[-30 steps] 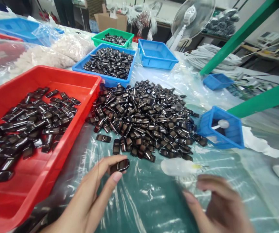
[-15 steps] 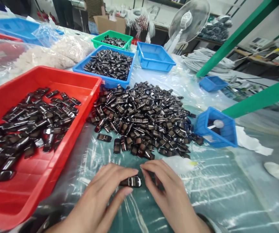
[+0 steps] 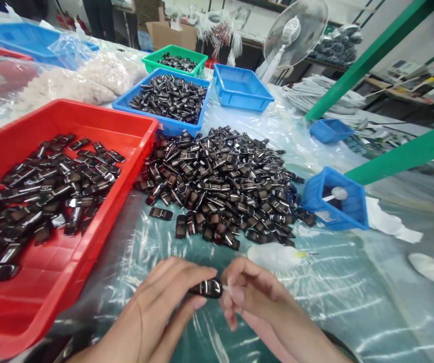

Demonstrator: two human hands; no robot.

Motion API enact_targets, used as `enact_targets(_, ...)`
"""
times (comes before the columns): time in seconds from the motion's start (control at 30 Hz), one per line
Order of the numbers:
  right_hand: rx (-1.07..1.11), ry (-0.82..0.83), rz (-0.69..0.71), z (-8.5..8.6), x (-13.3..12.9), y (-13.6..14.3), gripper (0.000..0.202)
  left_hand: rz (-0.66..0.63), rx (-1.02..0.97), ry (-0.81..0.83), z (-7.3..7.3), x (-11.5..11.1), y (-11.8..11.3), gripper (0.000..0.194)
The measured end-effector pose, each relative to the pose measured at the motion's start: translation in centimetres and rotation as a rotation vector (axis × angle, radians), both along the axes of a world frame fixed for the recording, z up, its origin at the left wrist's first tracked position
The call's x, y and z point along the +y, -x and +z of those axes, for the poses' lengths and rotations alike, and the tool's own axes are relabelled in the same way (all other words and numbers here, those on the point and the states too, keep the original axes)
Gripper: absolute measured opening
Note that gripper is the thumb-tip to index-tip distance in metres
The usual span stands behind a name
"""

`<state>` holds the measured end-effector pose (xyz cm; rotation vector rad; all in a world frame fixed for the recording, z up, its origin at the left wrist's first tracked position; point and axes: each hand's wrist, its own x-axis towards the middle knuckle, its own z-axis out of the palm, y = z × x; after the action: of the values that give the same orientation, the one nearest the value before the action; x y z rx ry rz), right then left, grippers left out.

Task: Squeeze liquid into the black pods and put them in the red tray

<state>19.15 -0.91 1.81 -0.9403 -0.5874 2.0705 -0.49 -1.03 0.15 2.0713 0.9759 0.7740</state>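
Observation:
My left hand is closed, with a small glossy black plastic piece held between thumb and fingers. The piece is oblong with rounded ends and lies level, its shiny end pointing right. My right hand is closed in a pinch at that end. A tiny whitish bit shows at its fingertips, touching or almost touching the black piece; what it is I cannot make out. Just beyond both hands lies a large heap of similar black pieces. A white squeeze bottle with a yellowish tip rests behind my right hand.
At left stands a red tray with more black pieces. Farther back are a filled blue tray, a green tray and another blue tray. A small blue bin and green bars stand at right.
My right hand has turned and curled its fingers into a pinch at the end of the black piece. My left hand keeps its hold, almost unmoved.

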Motion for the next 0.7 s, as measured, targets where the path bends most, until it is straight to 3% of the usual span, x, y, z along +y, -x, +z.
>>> enact_targets(0.37,0.09,0.061,0.036,-0.8,-0.3,-0.1,0.012,-0.074,-0.051,-0.074,-0.3,0.5,0.1,0.028)
enact_targets(0.5,0.107,0.067,0.049,-0.7,-0.4,0.1,0.016,-0.086,-0.051,-0.175,-0.5,0.4,0.3,0.024)
enact_targets(0.7,0.088,0.064,0.096,-0.8,-0.6,0.2,0.014,-0.088,0.02,-0.206,0.9,0.8,-0.3,0.026)
